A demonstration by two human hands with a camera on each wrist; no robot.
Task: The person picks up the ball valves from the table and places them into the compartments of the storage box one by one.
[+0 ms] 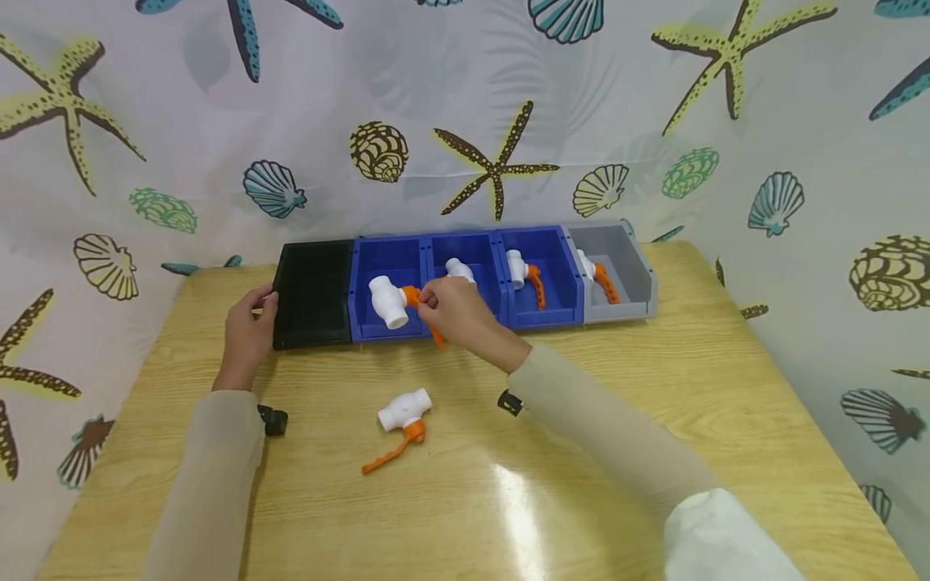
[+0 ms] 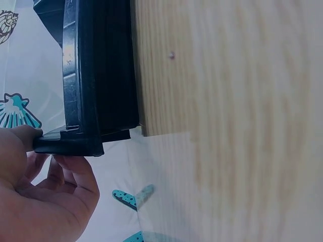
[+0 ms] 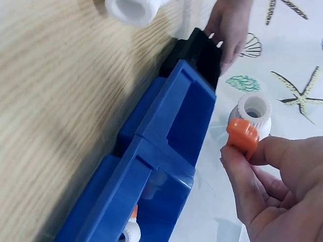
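Observation:
My right hand (image 1: 465,319) pinches the orange lever handle of a white ball valve (image 1: 389,303) and holds it over the leftmost blue bin (image 1: 387,333). In the right wrist view, thumb and fingers meet on the orange handle (image 3: 243,135), and the white body (image 3: 255,111) lies beyond it. At the far left end of the row, my left hand (image 1: 247,335) grips the side rim of a black bin (image 1: 314,343); the left wrist view shows the thumb above this rim (image 2: 68,146) and fingers underneath. A second ball valve (image 1: 404,410) lies on the table in front of the bins.
Right of the leftmost blue bin stand two more blue bins (image 1: 545,317) and a grey bin (image 1: 621,311), each with a white and orange valve (image 1: 517,270) visible. The row stands on a wooden table (image 1: 581,500) before a patterned cloth (image 1: 327,194).

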